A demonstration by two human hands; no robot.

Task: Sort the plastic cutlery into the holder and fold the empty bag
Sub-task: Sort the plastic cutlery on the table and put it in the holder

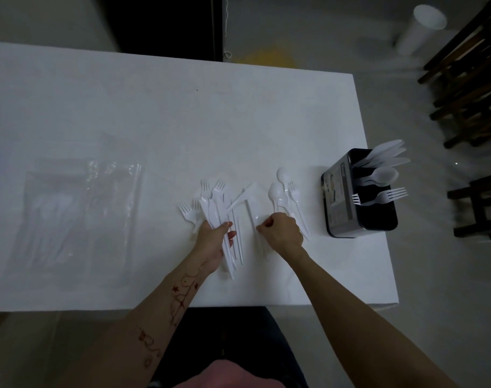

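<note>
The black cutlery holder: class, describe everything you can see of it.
The cutlery holder is a black, glossy, box-shaped caddy with a printed label on its left side. It stands at the table's right edge, holding white plastic knives, spoons and forks grouped by type, their heads sticking out. Neither hand touches it.

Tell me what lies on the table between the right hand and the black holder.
Head view: between the right hand and the holder lie loose spoons and a fork; beyond them, bare table.
</note>
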